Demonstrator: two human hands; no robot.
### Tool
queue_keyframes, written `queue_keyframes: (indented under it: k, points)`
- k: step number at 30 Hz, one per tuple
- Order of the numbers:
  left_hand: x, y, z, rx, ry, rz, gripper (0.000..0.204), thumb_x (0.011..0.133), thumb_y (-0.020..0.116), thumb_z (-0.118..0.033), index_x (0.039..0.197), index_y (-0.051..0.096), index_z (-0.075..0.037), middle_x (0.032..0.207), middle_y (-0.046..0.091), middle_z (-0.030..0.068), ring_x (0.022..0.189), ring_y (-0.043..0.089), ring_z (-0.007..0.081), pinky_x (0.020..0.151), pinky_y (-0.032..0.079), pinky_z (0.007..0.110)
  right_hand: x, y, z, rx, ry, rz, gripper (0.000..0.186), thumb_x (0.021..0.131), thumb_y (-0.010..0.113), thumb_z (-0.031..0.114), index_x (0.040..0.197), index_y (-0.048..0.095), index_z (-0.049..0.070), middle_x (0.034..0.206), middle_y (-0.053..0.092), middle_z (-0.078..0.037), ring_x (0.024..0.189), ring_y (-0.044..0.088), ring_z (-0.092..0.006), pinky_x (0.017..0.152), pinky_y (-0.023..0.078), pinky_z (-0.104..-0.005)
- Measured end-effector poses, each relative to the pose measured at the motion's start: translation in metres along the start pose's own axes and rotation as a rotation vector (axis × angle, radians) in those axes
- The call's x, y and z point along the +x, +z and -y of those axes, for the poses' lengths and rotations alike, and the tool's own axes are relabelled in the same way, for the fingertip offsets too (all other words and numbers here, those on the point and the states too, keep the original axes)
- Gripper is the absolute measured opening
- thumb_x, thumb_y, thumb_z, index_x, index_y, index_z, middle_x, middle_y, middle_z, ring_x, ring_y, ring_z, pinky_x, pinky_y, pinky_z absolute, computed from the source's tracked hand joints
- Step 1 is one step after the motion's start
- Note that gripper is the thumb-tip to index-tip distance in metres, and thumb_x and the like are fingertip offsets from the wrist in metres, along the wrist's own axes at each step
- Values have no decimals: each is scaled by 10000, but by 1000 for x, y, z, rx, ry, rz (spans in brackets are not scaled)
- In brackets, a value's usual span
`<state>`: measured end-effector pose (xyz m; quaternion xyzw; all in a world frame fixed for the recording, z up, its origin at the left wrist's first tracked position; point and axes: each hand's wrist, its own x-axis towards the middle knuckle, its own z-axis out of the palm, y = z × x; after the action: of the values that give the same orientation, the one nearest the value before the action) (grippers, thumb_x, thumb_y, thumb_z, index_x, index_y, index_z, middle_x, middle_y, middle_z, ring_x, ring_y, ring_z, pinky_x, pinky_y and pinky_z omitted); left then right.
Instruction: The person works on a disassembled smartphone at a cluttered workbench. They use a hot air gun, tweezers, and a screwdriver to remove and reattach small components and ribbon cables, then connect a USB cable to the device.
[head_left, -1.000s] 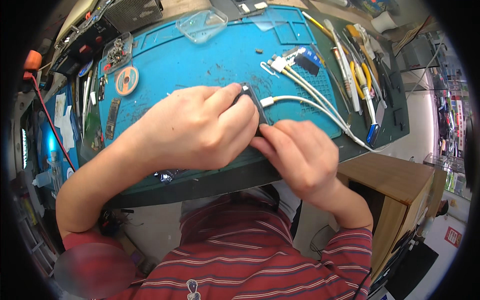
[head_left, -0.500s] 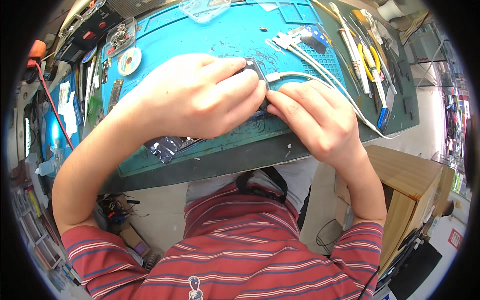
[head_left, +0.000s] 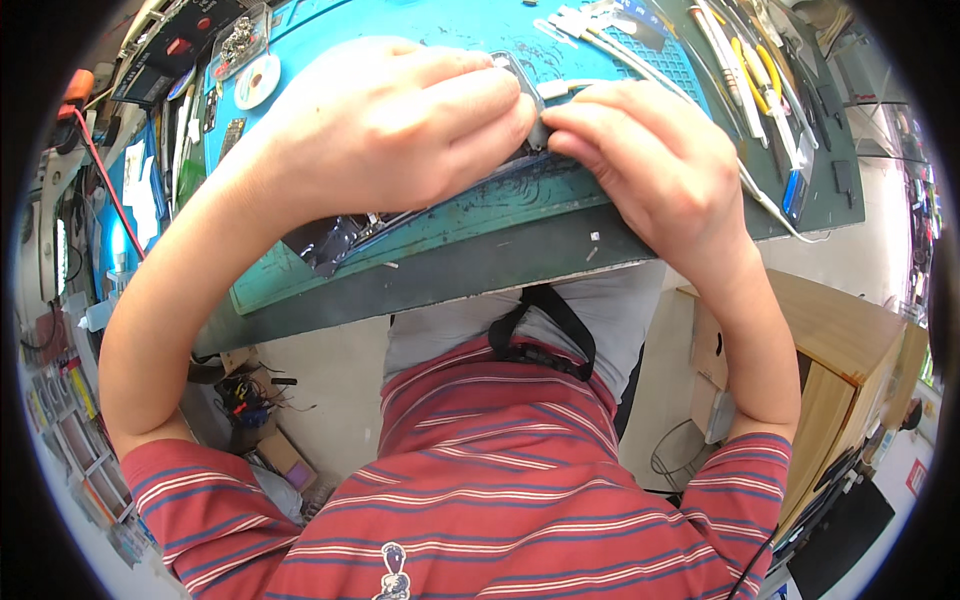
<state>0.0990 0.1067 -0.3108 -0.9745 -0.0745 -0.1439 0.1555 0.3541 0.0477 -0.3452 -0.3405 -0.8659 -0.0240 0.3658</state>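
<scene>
A dark smartphone [head_left: 528, 78], perhaps only its body, sits tilted in my left hand [head_left: 420, 130] over the blue work mat [head_left: 330, 35]. The left fingers are curled around it and cover most of its face. My right hand [head_left: 665, 150] is at the phone's right edge, its thumb and index finger pinched together. Whatever is between those fingertips is too small to tell. Just beyond them lies the white plug [head_left: 556, 88] of a cable; whether it touches the phone is hidden. Under my left wrist lies a shiny dark bag [head_left: 328, 243].
White cables [head_left: 640, 65] run across the mat's right side. Pliers with yellow handles [head_left: 762, 75], tweezers and brushes lie at the right. At left are a round spool [head_left: 257, 82], a box of small parts [head_left: 240, 45] and a black device [head_left: 165, 55]. A wooden cabinet [head_left: 830, 320] stands at lower right.
The whole view has shifted, so bench and hands appear higher. My left hand keeps its hold on the smartphone. The right fingertips stay at its edge, with the hand turned slightly.
</scene>
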Motion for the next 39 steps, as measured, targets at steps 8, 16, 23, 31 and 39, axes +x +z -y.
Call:
queue_keyframes:
  k: [8,16,23,31,39]
  points:
    - [1,-6,4,68,46,47,385,844,690,-162,1208,760,-58,1180,762,92,1079,757,262,923,617,355,-3,-4,0,65,113,-44,146,925,800,42,1067,792,13,982,766,-125,858,743,-262,777,595,-336]
    - [3,-9,6,36,71,58,433,808,703,-168,1226,766,-72,1173,757,90,1079,753,274,899,623,368,-13,-5,5,44,97,-41,291,861,744,-58,1126,796,52,1018,752,-111,908,738,-281,820,593,-359]
    - [2,-7,0,70,65,63,408,794,728,-169,1190,790,-91,1164,752,71,1076,749,247,882,624,357,-21,-6,24,-38,82,27,408,731,705,5,1132,774,25,1037,699,-78,924,692,-275,817,568,-390]
    - [6,-3,1,98,143,-12,355,779,719,-178,1104,790,-55,1138,699,66,1049,735,260,812,628,341,-26,-1,27,-139,7,1,408,718,706,80,1110,779,-6,1040,699,-84,931,697,-259,770,580,-378]
    - [7,-4,-7,43,48,32,335,805,722,-149,1109,788,-23,1120,692,82,1052,739,281,802,636,338,-25,-2,28,-155,65,6,333,766,729,91,1079,787,-7,1060,697,-83,928,688,-240,734,563,-347]
